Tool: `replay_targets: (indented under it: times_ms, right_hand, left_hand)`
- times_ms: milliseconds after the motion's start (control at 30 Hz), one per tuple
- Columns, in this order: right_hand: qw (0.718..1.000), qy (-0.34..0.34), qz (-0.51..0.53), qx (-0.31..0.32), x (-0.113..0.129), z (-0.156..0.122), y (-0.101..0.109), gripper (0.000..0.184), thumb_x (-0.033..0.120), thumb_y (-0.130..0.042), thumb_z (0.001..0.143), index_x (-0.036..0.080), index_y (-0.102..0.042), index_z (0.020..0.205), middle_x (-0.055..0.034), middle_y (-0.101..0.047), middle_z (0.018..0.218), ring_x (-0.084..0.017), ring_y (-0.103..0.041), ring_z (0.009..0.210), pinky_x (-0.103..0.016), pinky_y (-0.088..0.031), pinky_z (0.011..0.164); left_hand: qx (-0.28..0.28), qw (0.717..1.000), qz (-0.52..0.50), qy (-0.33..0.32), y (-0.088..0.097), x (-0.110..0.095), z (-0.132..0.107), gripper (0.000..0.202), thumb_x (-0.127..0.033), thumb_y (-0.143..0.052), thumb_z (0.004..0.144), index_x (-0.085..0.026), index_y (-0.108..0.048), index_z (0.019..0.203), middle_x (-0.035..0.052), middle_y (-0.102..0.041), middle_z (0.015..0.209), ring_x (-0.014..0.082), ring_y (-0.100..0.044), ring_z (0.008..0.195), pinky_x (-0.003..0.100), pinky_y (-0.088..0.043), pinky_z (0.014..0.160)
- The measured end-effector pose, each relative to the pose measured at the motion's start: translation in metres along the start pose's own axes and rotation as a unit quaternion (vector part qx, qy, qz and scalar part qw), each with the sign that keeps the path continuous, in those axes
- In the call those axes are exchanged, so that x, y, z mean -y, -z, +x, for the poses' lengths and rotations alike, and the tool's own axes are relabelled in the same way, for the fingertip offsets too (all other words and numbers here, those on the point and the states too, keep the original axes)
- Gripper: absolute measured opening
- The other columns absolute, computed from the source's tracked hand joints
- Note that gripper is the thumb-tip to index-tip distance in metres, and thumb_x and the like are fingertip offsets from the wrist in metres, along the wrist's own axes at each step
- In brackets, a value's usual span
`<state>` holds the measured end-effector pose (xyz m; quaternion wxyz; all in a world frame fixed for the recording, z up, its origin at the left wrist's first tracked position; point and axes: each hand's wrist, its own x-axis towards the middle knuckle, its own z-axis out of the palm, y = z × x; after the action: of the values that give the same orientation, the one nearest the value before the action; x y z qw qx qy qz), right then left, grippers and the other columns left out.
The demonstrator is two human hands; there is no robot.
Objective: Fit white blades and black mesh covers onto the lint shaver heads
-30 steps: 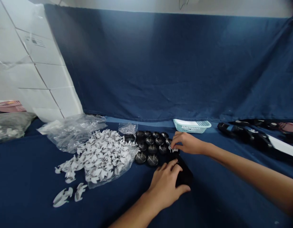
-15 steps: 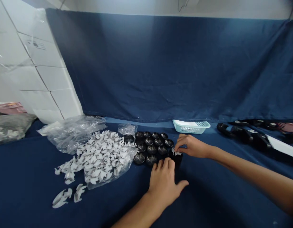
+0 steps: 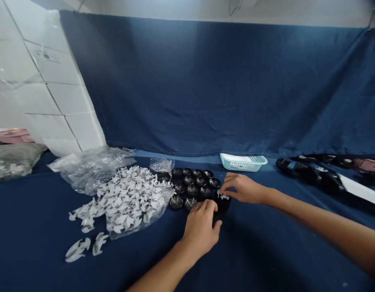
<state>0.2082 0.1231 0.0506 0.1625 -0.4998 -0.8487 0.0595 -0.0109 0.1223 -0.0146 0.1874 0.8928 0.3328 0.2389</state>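
Note:
My right hand point(image 3: 240, 187) pinches a small white plastic piece point(image 3: 223, 196) with thumb and fingertips, at the top of a black rounded part point(image 3: 223, 207). My left hand point(image 3: 202, 227) is closed around the near left side of that black part, its thumb bent in. Fingers partly hide where it grips. Left of both hands stand several round black dished parts point(image 3: 192, 190) in close rows. A large heap of similar white plastic pieces point(image 3: 132, 198) spreads over a clear bag farther left. Two loose white pieces point(image 3: 77, 250) lie in front of the heap.
A mint-green basket point(image 3: 244, 163) stands behind my right hand. Black items point(image 3: 312, 173) and a white strip point(image 3: 360, 190) lie at the right. Crumpled clear plastic point(image 3: 93, 168) and stacked white boxes point(image 3: 62, 97) are at the left. A blue curtain point(image 3: 205, 89) hangs behind the blue-covered table.
My left hand has shifted slightly left, and its outstretched thumb has drawn in against the black part. My right hand keeps its pinch on the white piece.

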Motion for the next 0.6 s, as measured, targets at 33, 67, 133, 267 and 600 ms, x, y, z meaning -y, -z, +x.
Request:
replay_targets:
  times_ms: [33, 67, 133, 267, 600]
  right_hand:
    - [1.0, -0.007, -0.007, -0.002, 0.001, 0.001, 0.0, 0.019, 0.008, -0.062, 0.083, 0.022, -0.074, 0.088, -0.0026, -0.071, 0.08, -0.019, -0.06, 0.084, -0.029, -0.046, 0.073]
    - [1.0, -0.015, -0.014, -0.004, 0.002, 0.002, -0.001, 0.019, 0.009, -0.062, 0.082, 0.022, -0.074, 0.087, -0.0026, -0.071, 0.08, -0.019, -0.06, 0.084, -0.029, -0.046, 0.073]
    - [0.999, -0.035, -0.027, -0.009, 0.004, 0.003, -0.003, 0.018, 0.01, -0.062, 0.08, 0.023, -0.074, 0.085, -0.0024, -0.071, 0.077, -0.02, -0.06, 0.083, -0.029, -0.045, 0.071]
    - [0.995, -0.085, -0.046, -0.02, 0.008, 0.007, -0.007, 0.008, 0.02, -0.066, 0.078, 0.021, -0.073, 0.074, -0.0037, -0.067, 0.068, -0.022, -0.059, 0.078, -0.03, -0.042, 0.064]
    - [0.985, -0.161, 0.047, 0.026, 0.012, 0.002, 0.003, 0.044, 0.041, -0.052, 0.091, 0.018, -0.068, 0.056, 0.0008, -0.052, 0.044, -0.011, -0.046, 0.042, -0.026, -0.032, 0.046]
  left_hand:
    - [0.0, 1.0, -0.001, -0.001, 0.0, 0.0, 0.0, 0.024, -0.019, -0.062, 0.077, -0.024, -0.045, 0.093, 0.0002, -0.059, 0.097, 0.0227, -0.055, 0.091, 0.036, -0.044, 0.081]
    - [0.001, 1.0, -0.002, -0.003, 0.001, 0.0, 0.0, 0.024, -0.019, -0.062, 0.077, -0.024, -0.045, 0.093, 0.0002, -0.059, 0.097, 0.0225, -0.055, 0.091, 0.036, -0.044, 0.08]
    - [0.002, 1.0, -0.002, -0.004, 0.001, 0.001, 0.001, 0.024, -0.019, -0.062, 0.077, -0.024, -0.045, 0.092, 0.0004, -0.059, 0.097, 0.0225, -0.055, 0.091, 0.035, -0.044, 0.08]
    - [0.003, 1.0, -0.001, -0.004, 0.003, 0.002, 0.002, 0.025, -0.02, -0.062, 0.076, -0.024, -0.045, 0.093, 0.0012, -0.058, 0.097, 0.0228, -0.056, 0.091, 0.035, -0.044, 0.08]
    - [-0.001, 1.0, -0.006, -0.003, 0.005, 0.002, 0.001, 0.025, -0.019, -0.063, 0.076, -0.023, -0.046, 0.093, 0.0014, -0.059, 0.097, 0.0231, -0.057, 0.09, 0.036, -0.045, 0.08]
